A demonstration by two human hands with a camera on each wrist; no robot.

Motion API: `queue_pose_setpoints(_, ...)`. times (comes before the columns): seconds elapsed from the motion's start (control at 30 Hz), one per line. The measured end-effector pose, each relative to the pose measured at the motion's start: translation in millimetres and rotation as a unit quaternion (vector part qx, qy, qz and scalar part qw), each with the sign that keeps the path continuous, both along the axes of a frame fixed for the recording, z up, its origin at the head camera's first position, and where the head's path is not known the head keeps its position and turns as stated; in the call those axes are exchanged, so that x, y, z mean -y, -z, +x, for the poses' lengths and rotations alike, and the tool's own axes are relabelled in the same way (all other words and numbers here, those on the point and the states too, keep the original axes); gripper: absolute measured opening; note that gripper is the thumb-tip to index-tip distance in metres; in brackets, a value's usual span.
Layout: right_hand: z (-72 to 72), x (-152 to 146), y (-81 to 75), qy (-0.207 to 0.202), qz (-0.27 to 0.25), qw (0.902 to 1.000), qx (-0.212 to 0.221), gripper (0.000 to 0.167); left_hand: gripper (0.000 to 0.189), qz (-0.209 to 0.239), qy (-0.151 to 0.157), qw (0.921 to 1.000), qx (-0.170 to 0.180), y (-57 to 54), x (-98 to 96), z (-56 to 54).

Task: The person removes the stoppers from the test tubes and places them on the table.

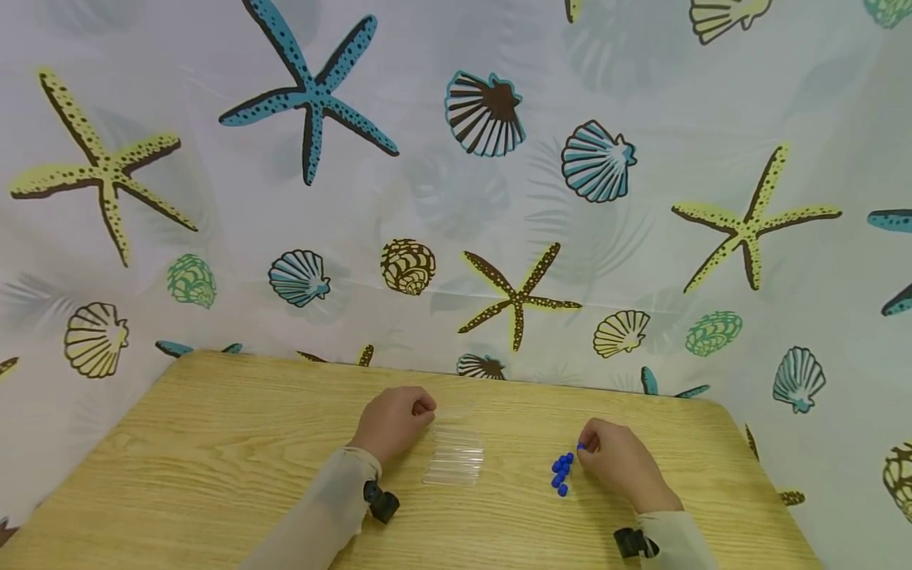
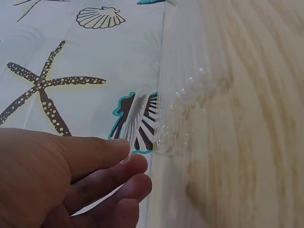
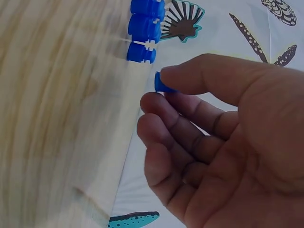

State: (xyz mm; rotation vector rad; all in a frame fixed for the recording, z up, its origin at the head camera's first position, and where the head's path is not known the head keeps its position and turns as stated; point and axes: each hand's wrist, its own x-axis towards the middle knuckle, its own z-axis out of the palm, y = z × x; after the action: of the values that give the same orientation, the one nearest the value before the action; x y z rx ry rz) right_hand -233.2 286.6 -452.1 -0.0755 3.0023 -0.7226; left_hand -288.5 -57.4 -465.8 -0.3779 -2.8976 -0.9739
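My left hand [image 1: 394, 419] pinches a small clear test tube [image 2: 136, 114] between thumb and fingertips, near the tube's lower end in the left wrist view. Just beside that hand, several more clear test tubes [image 1: 456, 457] lie side by side in a row on the table. To the right, my right hand [image 1: 622, 459] holds a blue plug-like cap [image 3: 162, 83] between thumb and forefinger, partly hidden by the thumb. A loose cluster of blue caps [image 1: 560, 469] lies on the table just left of that hand. The other right fingers are loosely curled.
Both hands are above a wood-grain table [image 1: 235, 443]. Behind it and along its sides hangs a pale curtain [image 1: 427, 206] printed with starfish and shells. Dark wrist mounts [image 1: 382, 502] sit over the light sleeves.
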Motion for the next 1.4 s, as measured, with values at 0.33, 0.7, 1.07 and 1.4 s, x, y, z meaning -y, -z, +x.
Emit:
queue_pose_setpoints(0.33,-1.2,-4,3.6,-0.006,-0.006,0.9998,0.017,0.010,0.004,-0.012,0.005,0.9998,0.018,12.0,0.5,-8.1)
queue_pose_setpoints(0.7,-2.8,-6,9.0,-0.004,-0.009,0.9995,0.029,0.008,0.003,-0.026,0.032,0.9987,0.031,19.4,-0.1,-15.8)
queue_pose_setpoints(1.07,-2.4,-8,11.2,-0.008,-0.023,0.9991,0.036,0.010,0.009,-0.019,0.061,0.9974,0.033,15.5,-4.6,-14.3)
queue_pose_setpoints(1.4,-1.8,-5,8.5,-0.016,-0.034,0.9983,0.044,0.010,0.010,-0.009,0.072,0.9965,0.043,15.2,-3.2,-13.2)
